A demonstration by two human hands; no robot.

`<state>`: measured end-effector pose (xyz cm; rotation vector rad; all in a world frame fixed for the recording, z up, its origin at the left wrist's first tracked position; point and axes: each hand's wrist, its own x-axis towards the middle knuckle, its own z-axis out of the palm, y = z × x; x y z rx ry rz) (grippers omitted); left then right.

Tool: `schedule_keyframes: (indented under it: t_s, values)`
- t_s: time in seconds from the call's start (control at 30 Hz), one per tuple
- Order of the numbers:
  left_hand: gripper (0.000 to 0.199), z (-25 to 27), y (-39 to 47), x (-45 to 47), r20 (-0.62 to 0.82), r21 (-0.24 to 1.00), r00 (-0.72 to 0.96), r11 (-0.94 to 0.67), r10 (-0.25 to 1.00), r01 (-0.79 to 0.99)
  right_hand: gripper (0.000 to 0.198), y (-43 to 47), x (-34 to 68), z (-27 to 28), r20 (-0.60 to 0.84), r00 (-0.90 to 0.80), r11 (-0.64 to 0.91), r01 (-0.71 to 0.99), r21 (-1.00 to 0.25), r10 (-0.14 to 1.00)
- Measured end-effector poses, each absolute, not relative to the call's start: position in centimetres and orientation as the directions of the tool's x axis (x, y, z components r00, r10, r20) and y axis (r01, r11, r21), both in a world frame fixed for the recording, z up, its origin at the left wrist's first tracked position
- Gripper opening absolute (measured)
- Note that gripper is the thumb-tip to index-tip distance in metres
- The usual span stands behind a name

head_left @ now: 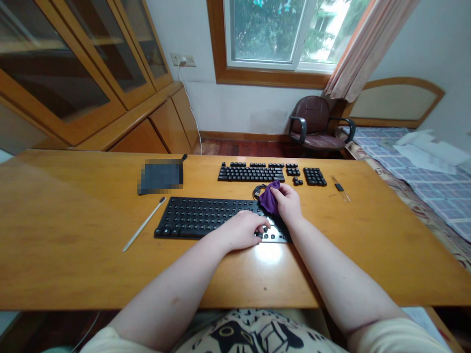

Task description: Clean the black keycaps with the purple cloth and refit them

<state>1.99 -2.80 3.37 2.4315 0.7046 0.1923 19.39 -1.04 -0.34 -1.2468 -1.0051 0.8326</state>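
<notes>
A black keyboard base [191, 218] with its keycaps off lies on the wooden desk in front of me. My left hand [245, 229] rests on its right half, fingers curled and the thumb near the front edge, steadying it. Pinched in my right hand [289, 202] is a purple cloth [270, 200], which hangs over the back right part of the base. Part of the base's right end is hidden by my right hand and wrist. A coiled black cable [258, 191] lies just behind the base, beside the cloth.
Behind the base, removed keycaps [252, 174] are laid out in keyboard order, with the number-pad keycaps [314, 176] to their right. A wire keycap puller [339, 187] lies farther right. Leftward are a long-handled brush [143, 224] and a dark pouch [162, 176], its surface blurred.
</notes>
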Motion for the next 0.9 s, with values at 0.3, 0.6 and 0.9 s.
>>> schedule_keyframes:
  t_s: [0.3, 0.6, 0.9]
  values:
    - [0.033, 3.49, -3.12, 2.1, -0.085, 0.566, 0.83, -0.659, 0.551, 0.495, 0.021, -1.13, 19.33, -0.27, 0.151, 0.351, 0.152, 0.026, -0.988, 0.924]
    - [0.031, 3.53, -2.65, 1.67, -0.127, 0.604, 0.797, -0.591, 0.591, 0.535, 0.022, -1.11, 19.34, -0.22, 0.13, 0.344, 0.134, 0.012, -0.991, 0.93]
    - [0.027, 2.92, -2.56, 1.69, -0.115, 0.613, 0.797, -0.589, 0.593, 0.526, 0.019, -1.17, 19.27, -0.1, 0.144, 0.349, 0.146, 0.022, -0.989, 0.926]
